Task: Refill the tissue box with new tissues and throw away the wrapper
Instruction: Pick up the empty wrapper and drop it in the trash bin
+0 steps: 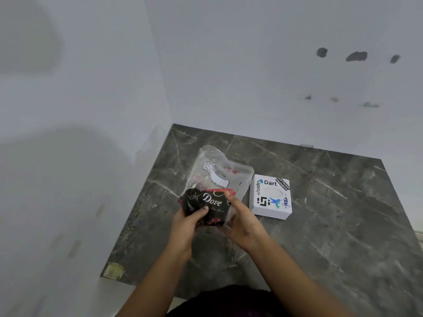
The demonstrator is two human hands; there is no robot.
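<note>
A clear plastic wrapper (pixel 219 170) with a white label and a black "Dove" band along its near end is held up over the dark marble counter (pixel 332 213). My left hand (pixel 185 223) grips the black band from the left, thumb on top. My right hand (pixel 242 220) holds the wrapper's right near corner, thumb pressing on its red strip. The wrapper looks flat and see-through. Just to its right, a white square tissue box (pixel 271 196) with stickers and an oval slot on top sits on the counter, apart from both hands.
White walls meet in a corner behind the counter's far left. The counter's left edge drops off beside a wall; a yellowish patch (pixel 113 270) marks its near left corner. Bare marble stretches to the right of the box.
</note>
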